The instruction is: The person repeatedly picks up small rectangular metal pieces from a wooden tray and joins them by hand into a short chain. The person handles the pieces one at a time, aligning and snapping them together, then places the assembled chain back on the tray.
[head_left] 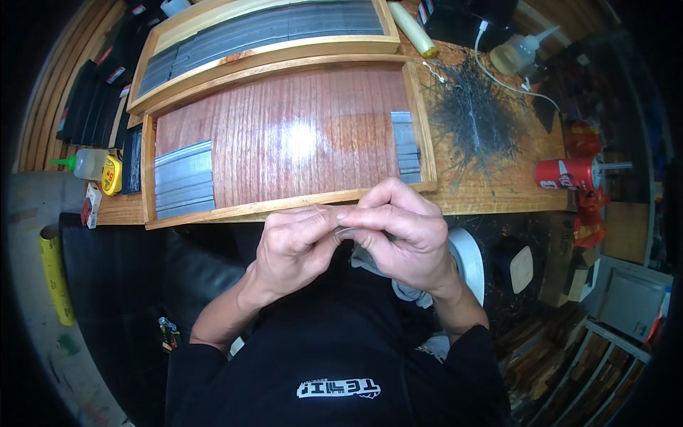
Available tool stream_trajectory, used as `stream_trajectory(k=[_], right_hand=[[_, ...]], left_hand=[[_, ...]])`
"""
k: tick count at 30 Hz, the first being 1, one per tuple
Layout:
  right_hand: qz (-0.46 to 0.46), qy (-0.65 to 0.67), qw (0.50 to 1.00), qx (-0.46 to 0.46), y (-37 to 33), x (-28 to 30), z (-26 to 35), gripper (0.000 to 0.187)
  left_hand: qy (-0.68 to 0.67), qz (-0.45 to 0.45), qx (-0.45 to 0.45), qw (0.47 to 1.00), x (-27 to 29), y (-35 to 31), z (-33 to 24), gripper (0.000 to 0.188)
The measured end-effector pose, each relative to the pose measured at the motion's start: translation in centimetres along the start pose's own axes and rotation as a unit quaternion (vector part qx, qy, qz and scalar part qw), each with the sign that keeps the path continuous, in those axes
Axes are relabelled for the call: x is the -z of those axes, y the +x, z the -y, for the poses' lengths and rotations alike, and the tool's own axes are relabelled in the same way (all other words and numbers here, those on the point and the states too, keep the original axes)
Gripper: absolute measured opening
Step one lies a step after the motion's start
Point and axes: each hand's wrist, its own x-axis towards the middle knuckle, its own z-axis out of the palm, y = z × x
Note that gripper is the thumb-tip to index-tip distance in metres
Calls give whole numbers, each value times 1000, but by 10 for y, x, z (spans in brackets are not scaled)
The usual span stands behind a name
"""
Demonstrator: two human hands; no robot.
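My left hand (297, 245) and my right hand (405, 233) meet in front of my chest, just off the near edge of the bench. Both are closed, with thumbs and fingertips pinched together on a small thin greyish piece (346, 232). Fingers cover most of it, so its exact kind cannot be told. Right beyond my hands lies a shallow wooden tray (242, 211) with a glossy brown base. A stack of flat grey strips (183, 181) fills its left end, and a smaller group of grey strips (406, 146) sits at its right end.
Behind stands a second wooden tray (284, 53) packed with grey strips. Black boxes (89, 107), a green-tipped bottle (89, 164) and a yellow container (112, 175) are at left. To the right are a black-stained patch (475, 117), a squeeze bottle (514, 55), a white cable (509, 87) and a red can (565, 174).
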Motion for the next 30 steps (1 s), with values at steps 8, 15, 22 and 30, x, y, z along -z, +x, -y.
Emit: stream_trajectory(k=[8,15,22,30], right_hand=[[1,124,957,-261,-52,-24,-1,13],[-79,384,818,-421,-70,-53,-50,12],[-23,189,946,-263,-71,-48,-30,15],[27,137,970,-200,-63,-40,-26,13]], left_hand=[[-352,152,354,853,6,-43,-2,17],[-401,101,475,777,-7,-49,40,17],[-103,94,275,951,-2,-66,15,12],[-62,42,175,982,-14,-82,17,20]])
